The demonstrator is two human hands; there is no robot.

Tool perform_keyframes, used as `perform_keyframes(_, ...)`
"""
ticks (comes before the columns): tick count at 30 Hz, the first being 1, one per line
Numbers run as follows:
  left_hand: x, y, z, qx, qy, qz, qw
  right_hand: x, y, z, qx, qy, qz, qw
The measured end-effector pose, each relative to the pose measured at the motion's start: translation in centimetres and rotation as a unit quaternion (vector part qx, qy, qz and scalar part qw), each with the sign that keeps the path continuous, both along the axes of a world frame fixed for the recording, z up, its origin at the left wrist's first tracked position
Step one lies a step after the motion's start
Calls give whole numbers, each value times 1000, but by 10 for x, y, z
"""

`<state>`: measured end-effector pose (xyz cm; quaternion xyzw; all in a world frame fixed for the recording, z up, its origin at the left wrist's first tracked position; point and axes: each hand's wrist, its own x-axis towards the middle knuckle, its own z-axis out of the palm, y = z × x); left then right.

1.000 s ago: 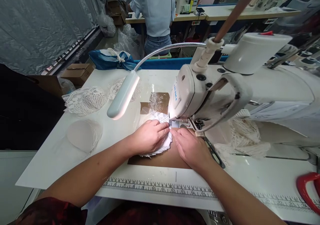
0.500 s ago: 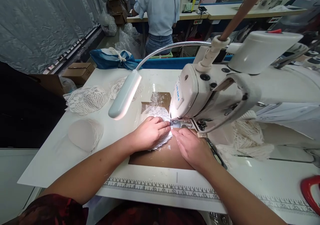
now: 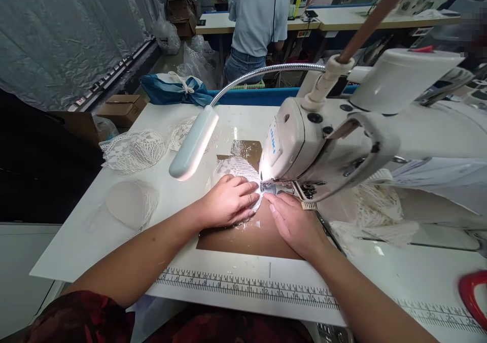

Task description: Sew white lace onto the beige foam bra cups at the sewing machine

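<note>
A white lace piece (image 3: 238, 166), rounded in outline, lies under the needle area of the white sewing machine (image 3: 291, 140). My left hand (image 3: 230, 201) rests flat on it with fingers stretched out, covering its lower part. The fingertips of my right hand (image 3: 294, 221) touch the lace's right edge close to the presser foot (image 3: 263, 184). That hand lies low on the brown plate (image 3: 247, 241), its fingers extended and close together. Some of the lace and the needle tip are hidden by my fingers and the machine head.
A lamp (image 3: 194, 142) on a bent metal neck hangs over the table's left half. Lace pieces (image 3: 133, 150) and a pale cup shape (image 3: 125, 206) lie at left. More lace (image 3: 376, 206) is at right, and red-handled scissors (image 3: 472, 295) at the edge. A co-worker (image 3: 253, 28) sits ahead.
The lace has shifted and turned under the machine, with less of its lower edge showing. My left hand has spread and slid slightly towards me. The co-worker has leaned to the right.
</note>
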<state>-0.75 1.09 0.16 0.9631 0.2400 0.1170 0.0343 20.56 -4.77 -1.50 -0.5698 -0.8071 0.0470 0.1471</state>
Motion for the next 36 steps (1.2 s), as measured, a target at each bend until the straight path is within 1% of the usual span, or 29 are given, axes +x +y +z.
perform_keyframes(4, -1, 0, 0, -2, 0, -39, 999, 0, 0, 1, 7, 0, 1, 1000)
perform_keyframes(8, -4, 2, -3, -7, 8, -72, 997, -1, -1, 3, 26, -26, 46, 998)
perform_keyframes(11, -6, 4, -4, -6, 17, -81, 997, -3, -3, 4, 45, -51, 59, 996)
perform_keyframes(14, -5, 3, -4, -8, 16, -72, 997, -5, -4, 4, 52, -56, 50, 996)
perform_keyframes(21, 3, -4, -2, -12, 9, -20, 1000, -8, -3, 3, 56, -53, 20, 997)
perform_keyframes(27, 5, -5, -1, -16, 8, -16, 1000, -8, -2, 2, 54, -63, 11, 996)
perform_keyframes(32, 3, -3, 0, -25, -1, -2, 1000, -7, -2, 2, 54, -48, 18, 997)
perform_keyframes(36, 1, -4, 0, -43, -23, -4, 999, -5, -3, 2, 42, -26, 17, 999)
